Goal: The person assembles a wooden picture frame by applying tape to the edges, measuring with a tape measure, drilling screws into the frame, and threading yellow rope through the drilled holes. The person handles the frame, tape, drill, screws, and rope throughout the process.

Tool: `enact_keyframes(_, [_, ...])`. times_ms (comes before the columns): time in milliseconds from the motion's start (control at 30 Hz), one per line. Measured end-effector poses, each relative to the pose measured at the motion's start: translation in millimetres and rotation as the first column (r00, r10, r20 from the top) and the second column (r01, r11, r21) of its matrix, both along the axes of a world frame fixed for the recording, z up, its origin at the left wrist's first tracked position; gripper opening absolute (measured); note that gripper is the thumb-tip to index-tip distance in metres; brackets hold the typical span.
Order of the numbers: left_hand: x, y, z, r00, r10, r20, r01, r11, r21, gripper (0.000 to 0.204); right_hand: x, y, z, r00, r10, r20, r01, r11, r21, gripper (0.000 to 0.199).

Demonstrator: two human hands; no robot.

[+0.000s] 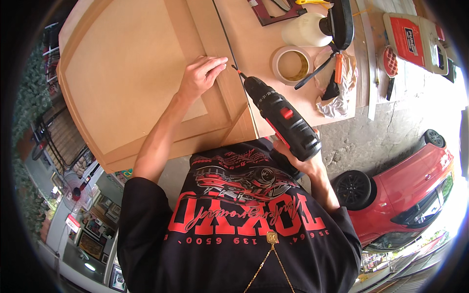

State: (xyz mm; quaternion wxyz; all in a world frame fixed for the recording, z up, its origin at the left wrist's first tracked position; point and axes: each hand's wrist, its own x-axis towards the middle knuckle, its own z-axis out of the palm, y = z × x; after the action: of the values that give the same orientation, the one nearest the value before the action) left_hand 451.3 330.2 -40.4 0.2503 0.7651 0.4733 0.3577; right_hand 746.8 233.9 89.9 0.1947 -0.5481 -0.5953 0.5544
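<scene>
My right hand (294, 157) is wrapped round the grip of a black and red cordless drill (281, 115). The drill points up and left, and a small dark piece shows at the tip of its bit; whether it is a screw I cannot tell. Just left of that tip, my left hand (198, 77) has its fingers pressed together above the panel's right border. Whatever they pinch, if anything, is too small to make out. Beneath lies a large tan wooden panel (132, 63) with a curved outer edge and raised border strips. A dark gap runs along its right side.
Right of the panel, the tan work surface (264, 53) holds a tape roll (275, 66), a white bottle (304, 30) with black top, a maroon tool (266, 14), an orange-handled tool (338, 69) and crumpled plastic (337, 105). Farther right are a jerrycan (432, 46) and red car (410, 180).
</scene>
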Motion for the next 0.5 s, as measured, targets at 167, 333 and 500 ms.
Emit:
enact_keyframes(167, [1.7,-4.1,-9.3,1.0,0.01,0.01,-0.012,0.992,0.124,0.023,-7.7,7.4,1.5,0.997,0.02,0.071,-0.017,0.999,-0.039,0.022])
enact_keyframes(333, [1.9,-4.8,-5.6,0.999,0.013,0.038,-0.018,0.989,0.147,0.027,-12.0,10.8,4.2,0.999,0.016,0.037,-0.012,0.996,-0.092,0.023])
enact_keyframes(500, [3.2,-6.8,-1.5,0.999,-0.007,0.046,0.0,0.986,0.166,0.033,-8.2,18.0,13.7,1.0,-0.023,-0.019,0.02,0.988,-0.154,0.023])
